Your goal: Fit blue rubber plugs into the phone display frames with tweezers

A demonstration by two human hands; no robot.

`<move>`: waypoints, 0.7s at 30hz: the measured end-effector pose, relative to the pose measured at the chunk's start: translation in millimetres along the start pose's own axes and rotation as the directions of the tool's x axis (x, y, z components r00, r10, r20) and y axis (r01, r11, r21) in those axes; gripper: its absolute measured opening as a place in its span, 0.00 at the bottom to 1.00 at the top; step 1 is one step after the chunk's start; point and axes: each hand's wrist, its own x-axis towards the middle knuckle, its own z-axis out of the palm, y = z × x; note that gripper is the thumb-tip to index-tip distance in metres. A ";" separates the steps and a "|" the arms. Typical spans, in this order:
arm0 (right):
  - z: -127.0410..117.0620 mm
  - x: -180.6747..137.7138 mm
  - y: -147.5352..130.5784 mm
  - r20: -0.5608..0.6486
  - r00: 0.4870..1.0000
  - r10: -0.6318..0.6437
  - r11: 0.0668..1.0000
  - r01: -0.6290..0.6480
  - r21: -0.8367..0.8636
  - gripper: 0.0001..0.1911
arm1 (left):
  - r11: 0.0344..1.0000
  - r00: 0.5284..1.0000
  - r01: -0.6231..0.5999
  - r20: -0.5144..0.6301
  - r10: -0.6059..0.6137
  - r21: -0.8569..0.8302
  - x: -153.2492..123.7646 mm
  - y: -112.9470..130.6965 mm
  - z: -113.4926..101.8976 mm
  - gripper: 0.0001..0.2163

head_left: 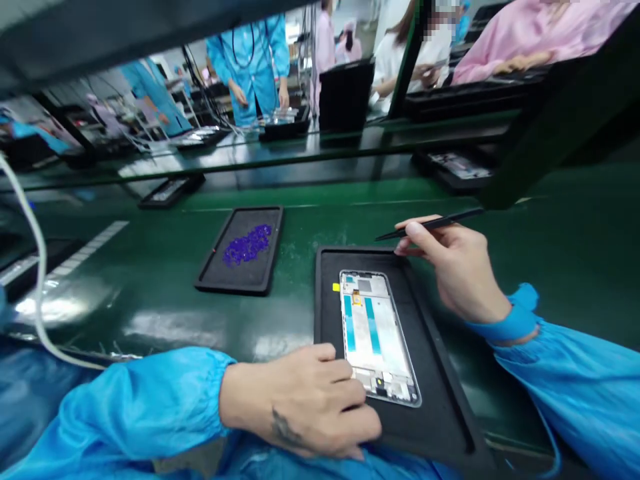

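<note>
A silver phone mid-frame (390, 320) with two teal strips and a yellow tab lies inside a black foam tray (430, 373) right in front of me. My right hand (453, 260) is closed around black tweezers (425, 227), whose tips point left just above the tray's far rim. On the tray's near left side rests my left hand (310, 400), its fingers curled beside the lower left edge of the mid-frame. Whatever those fingers grip is hidden beneath them.
Left of the tray, a smaller black tray (210, 277) holds a heap of tiny purple pieces (247, 245) on the green bench (150, 260). A white cable (37, 287) hangs at far left. A dark post (540, 120) slants down at right. Co-workers stand or sit beyond the bench.
</note>
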 end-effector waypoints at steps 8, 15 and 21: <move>-2.4 -22.8 -25.3 -0.054 0.976 -0.209 0.976 0.205 -0.073 0.11 | 0.960 0.942 0.149 0.262 -0.211 0.238 -0.3 -34.8 -9.5 0.10; -6.9 -60.8 -35.1 0.217 0.817 -0.535 0.790 0.574 -0.215 0.07 | 0.832 0.771 0.335 0.379 -0.512 0.442 20.9 -122.9 -20.3 0.10; -5.6 -79.3 -32.6 0.509 0.595 -0.622 0.634 0.764 -0.118 0.12 | 0.704 0.682 0.468 0.288 -0.672 0.533 42.9 -218.1 -22.7 0.14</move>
